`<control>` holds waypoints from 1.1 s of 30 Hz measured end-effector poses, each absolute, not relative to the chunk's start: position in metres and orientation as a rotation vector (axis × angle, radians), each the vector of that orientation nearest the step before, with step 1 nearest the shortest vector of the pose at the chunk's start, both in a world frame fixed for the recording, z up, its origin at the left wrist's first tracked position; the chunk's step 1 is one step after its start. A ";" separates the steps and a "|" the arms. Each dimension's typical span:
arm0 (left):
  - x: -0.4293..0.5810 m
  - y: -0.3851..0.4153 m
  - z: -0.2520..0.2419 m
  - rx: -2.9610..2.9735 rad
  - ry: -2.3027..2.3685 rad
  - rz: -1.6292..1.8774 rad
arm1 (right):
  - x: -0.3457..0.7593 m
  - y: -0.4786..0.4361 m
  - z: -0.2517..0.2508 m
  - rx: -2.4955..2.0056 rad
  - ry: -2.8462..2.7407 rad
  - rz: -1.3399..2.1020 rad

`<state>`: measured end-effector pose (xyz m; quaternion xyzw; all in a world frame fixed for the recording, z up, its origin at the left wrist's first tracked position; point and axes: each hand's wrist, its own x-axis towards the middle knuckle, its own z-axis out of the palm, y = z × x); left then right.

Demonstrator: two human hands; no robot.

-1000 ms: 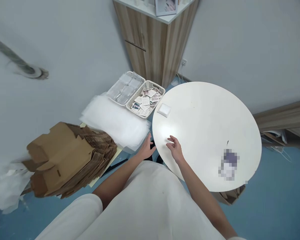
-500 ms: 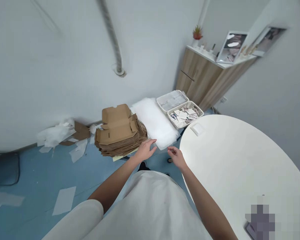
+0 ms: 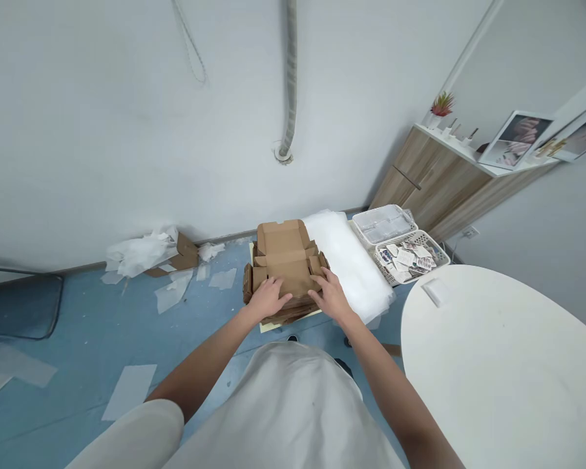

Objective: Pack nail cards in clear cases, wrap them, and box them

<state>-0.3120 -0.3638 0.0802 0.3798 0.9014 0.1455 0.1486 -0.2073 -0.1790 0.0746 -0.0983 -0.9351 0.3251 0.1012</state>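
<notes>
- While the cardboard stack [image 3: 284,244] is lying beside the white sheets [image 3: 348,260], the left hand [image 3: 267,299] and right hand [image 3: 332,298] are partly hiding its near side.
- Each grip is resting half-spread on the cardboard; whether either is pinching it, I cannot tell.
- The round surface [image 3: 498,371] is running out of frame.

This looks like a packing corner in a workroom; whether it belongs to a shop or an office cannot be told. A stack of brown cardboard box blanks [image 3: 286,255], a pile of thin white sheets [image 3: 346,260] and a white perforated plastic basket [image 3: 385,270] of small printed cards [image 3: 404,258] suggest packing. White paper scraps [image 3: 129,392] litter the blue floor [image 3: 88,345]. A wood-grain cabinet [image 3: 434,174] and a round white desk [image 3: 498,378] furnish it.
</notes>
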 end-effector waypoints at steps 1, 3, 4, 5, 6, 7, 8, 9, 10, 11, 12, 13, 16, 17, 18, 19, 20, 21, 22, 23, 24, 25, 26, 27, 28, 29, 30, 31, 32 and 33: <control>-0.315 -0.367 0.079 1.081 2.571 0.452 | -0.213 -0.182 0.071 -0.306 -2.791 0.920; -0.318 -0.370 0.078 1.049 2.544 0.516 | -0.221 -0.185 0.065 -0.383 -2.830 0.862; -0.319 -0.371 0.078 1.039 2.535 0.540 | -0.223 -0.184 0.063 -0.439 -2.830 0.854; -0.319 -0.370 0.079 1.035 2.528 0.553 | -0.224 -0.182 0.061 -0.494 -2.816 0.862; -0.319 -0.369 0.079 1.036 2.525 0.555 | -0.225 -0.180 0.061 -0.538 -2.790 0.891; -0.318 -0.368 0.081 1.038 2.527 0.546 | -0.226 -0.177 0.061 -0.567 -2.756 0.937; -0.318 -0.366 0.082 1.037 2.534 0.526 | -0.226 -0.174 0.063 -0.590 -2.717 0.994; -0.317 -0.364 0.083 1.035 2.543 0.499 | -0.226 -0.171 0.066 -0.612 -2.677 1.056; -0.317 -0.363 0.085 1.037 2.549 0.469 | -0.227 -0.168 0.068 -0.638 -2.634 1.122; -0.316 -0.362 0.086 1.046 2.552 0.437 | -0.227 -0.165 0.071 -0.668 -2.588 1.184; -0.316 -0.361 0.087 1.062 2.554 0.409 | -0.226 -0.164 0.074 -0.701 -2.542 1.234; -0.315 -0.360 0.087 1.082 2.556 0.384 | -0.226 -0.163 0.076 -0.726 -2.504 1.265; -0.315 -0.358 0.085 1.154 2.582 0.348 | -0.222 -0.164 0.080 -0.724 -2.481 1.241; -0.315 -0.358 0.084 1.180 2.596 0.343 | -0.220 -0.167 0.082 -0.709 -2.502 1.189; -0.315 -0.357 0.082 1.206 2.609 0.341 | -0.217 -0.170 0.084 -0.700 -2.523 1.112; -0.315 -0.356 0.081 1.229 2.620 0.338 | -0.215 -0.174 0.086 -0.698 -2.540 1.017; -0.315 -0.355 0.080 1.247 2.629 0.332 | -0.212 -0.179 0.088 -0.695 -2.555 0.915; -0.315 -0.354 0.079 1.259 2.636 0.322 | -0.209 -0.185 0.090 -0.686 -2.572 0.819; -0.315 -0.354 0.079 1.265 2.641 0.310 | -0.207 -0.191 0.092 -0.655 -2.602 0.756; -0.315 -0.353 0.080 1.271 2.644 0.299 | -0.205 -0.198 0.093 -0.592 -2.655 0.727; -0.315 -0.353 0.081 1.278 2.644 0.291 | -0.204 -0.205 0.093 -0.509 -2.724 0.722; -0.315 -0.352 0.082 1.286 2.641 0.287 | -0.204 -0.211 0.092 -0.427 -2.796 0.724; -0.315 -0.353 0.084 1.297 2.638 0.286 | -0.204 -0.216 0.091 -0.364 -2.861 0.722; -0.316 -0.353 0.086 1.310 2.637 0.289 | -0.204 -0.220 0.089 -0.332 -2.909 0.712; -0.317 -0.354 0.088 1.327 2.642 0.295 | -0.204 -0.223 0.086 -0.330 -2.939 0.702; -0.318 -0.356 0.091 1.346 2.656 0.303 | -0.205 -0.224 0.084 -0.348 -2.950 0.702; -0.320 -0.358 0.094 1.363 2.678 0.314 | -0.205 -0.223 0.082 -0.372 -2.946 0.719; -0.321 -0.360 0.097 1.379 2.706 0.330 | -0.205 -0.221 0.081 -0.397 -2.930 0.759; -0.322 -0.362 0.100 1.395 2.735 0.352 | -0.205 -0.218 0.081 -0.437 -2.896 0.819; -0.324 -0.364 0.103 1.413 2.757 0.382 | -0.205 -0.213 0.082 -0.511 -2.841 0.887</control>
